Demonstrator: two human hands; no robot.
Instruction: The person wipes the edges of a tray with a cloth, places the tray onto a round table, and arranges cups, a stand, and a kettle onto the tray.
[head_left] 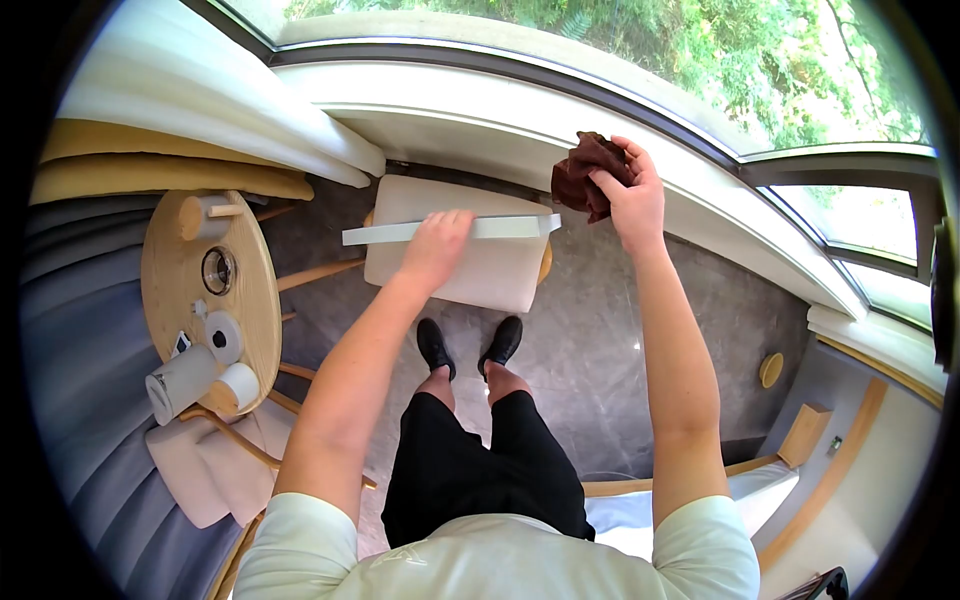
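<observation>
Above the cream cushioned stool (455, 272), the left hand (443, 243) grips a long pale flat bar (505, 228); right of the stool, the right hand (632, 195) pinches a crumpled dark-brown cloth (588, 178).

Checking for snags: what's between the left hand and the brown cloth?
Head view: part of the pale bar, the cushioned seat, a sliver of floor.

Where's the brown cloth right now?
Head view, upper right of centre: the brown cloth is held in the right hand, just in front of the white window ledge.
</observation>
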